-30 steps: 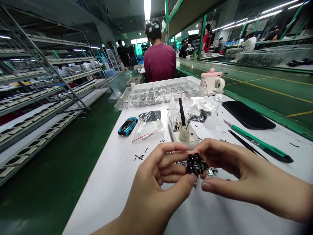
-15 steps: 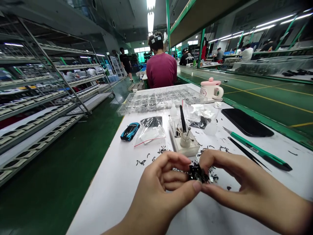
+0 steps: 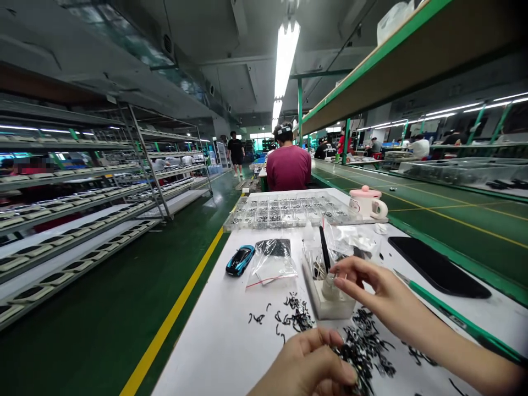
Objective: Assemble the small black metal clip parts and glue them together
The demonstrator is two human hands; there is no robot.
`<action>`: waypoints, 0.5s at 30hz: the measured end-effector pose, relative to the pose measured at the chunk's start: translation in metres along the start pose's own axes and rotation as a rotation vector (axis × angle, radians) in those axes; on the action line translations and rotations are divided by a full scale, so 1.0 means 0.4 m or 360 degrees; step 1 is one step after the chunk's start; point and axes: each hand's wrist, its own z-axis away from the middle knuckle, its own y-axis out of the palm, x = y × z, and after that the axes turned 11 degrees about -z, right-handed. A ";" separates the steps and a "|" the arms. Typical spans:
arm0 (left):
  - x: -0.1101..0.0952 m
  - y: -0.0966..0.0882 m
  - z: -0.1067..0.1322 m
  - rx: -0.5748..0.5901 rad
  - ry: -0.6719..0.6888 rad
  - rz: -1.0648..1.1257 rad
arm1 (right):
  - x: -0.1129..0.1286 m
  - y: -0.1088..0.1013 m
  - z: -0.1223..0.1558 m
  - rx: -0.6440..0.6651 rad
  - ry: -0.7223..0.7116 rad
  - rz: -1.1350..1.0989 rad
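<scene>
A heap of small black parts [image 3: 365, 344] is spread on the white table [image 3: 223, 346], close to the near edge. At the near end of the heap, a few of these parts are pinched between the thumb and curled fingers of the left hand [image 3: 307, 366], which is partly cut off by the bottom of the view. More loose pieces are scattered just to the left of the heap.

The right hand [image 3: 373, 291] is held above the far side of the heap with its fingers loosely spread and nothing gripped. Its fingertips are brought up to a small bottle [image 3: 330, 287]; whether the bottle is actually touched cannot be told. The bottle is set in a shallow white tray [image 3: 332, 309], and a black-handled tool [image 3: 324, 254] is stood upright in the same tray.

Left of the tray, a clear plastic bag [image 3: 273, 264] with dark contents is laid flat, and a blue toy car [image 3: 240, 259] is parked beside it. To the right, a green-handled knife [image 3: 447, 314] and a black phone [image 3: 438, 267] are laid near the table edge. Farther back, a clear compartment box [image 3: 289, 209] and a pink-lidded mug [image 3: 367, 202] are seen. Beyond them, a person in a maroon shirt [image 3: 289, 168] is seated facing away, and metal shelving [image 3: 82, 220] is lined along the left aisle.
</scene>
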 end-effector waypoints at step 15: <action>0.012 0.016 0.031 0.0345 -0.0235 0.0872 | 0.073 -0.067 -0.014 -0.0608 -0.0386 -0.0071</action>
